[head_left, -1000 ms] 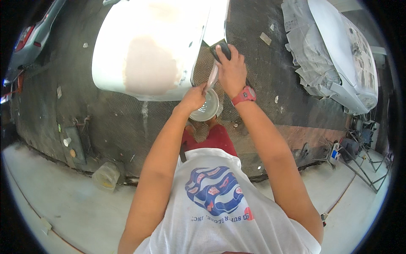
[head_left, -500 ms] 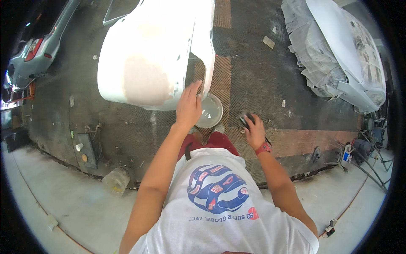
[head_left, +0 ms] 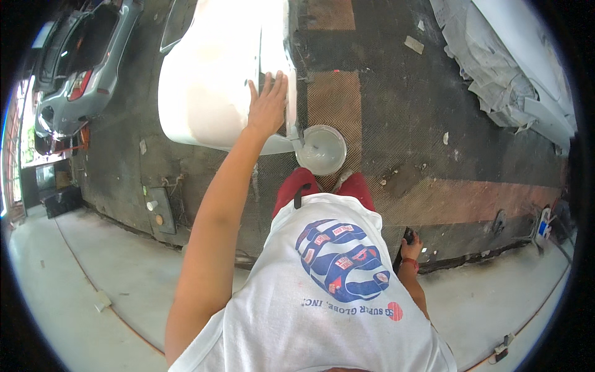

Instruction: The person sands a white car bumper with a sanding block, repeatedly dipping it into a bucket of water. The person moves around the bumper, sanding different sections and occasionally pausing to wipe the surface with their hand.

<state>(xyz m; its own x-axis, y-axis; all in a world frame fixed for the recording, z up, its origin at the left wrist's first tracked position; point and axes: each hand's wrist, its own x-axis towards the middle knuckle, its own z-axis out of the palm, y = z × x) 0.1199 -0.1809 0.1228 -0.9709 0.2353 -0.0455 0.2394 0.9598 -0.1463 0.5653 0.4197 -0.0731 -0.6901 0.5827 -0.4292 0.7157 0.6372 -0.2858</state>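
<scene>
Dark workshop flooring (head_left: 403,111) spreads beneath a white car panel (head_left: 211,80), where the left hand (head_left: 268,111) lies open, seemingly to steady it, a tub (head_left: 323,150) at its near corner, probably for easy reach, while the right hand (head_left: 413,249) grips a dark block (head_left: 408,235).

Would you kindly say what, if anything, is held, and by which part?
The right hand holds a dark object, exact part unclear; the open left hand holds nothing.
</scene>
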